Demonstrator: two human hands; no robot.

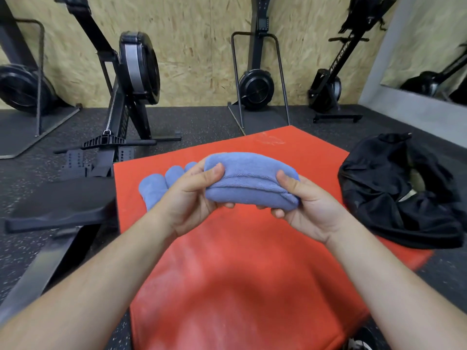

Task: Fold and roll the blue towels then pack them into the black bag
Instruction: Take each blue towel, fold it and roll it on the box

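A rolled blue towel [250, 180] is held in the air above the red mat [240, 261]. My left hand [194, 198] grips its left end, thumb on top. My right hand [305, 205] grips its right end, fingers curled underneath. Behind my left hand, other rolled blue towels [153, 192] lie side by side on the mat's left part, partly hidden by the hand. The black bag [394, 188] lies crumpled at the mat's right edge, its opening facing up.
Black rowing machines [131, 79] stand along the wooden back wall on the dark rubber floor. A rower seat and rail [60, 208] lie close to the mat's left side. A mirror [434, 59] leans at the far right.
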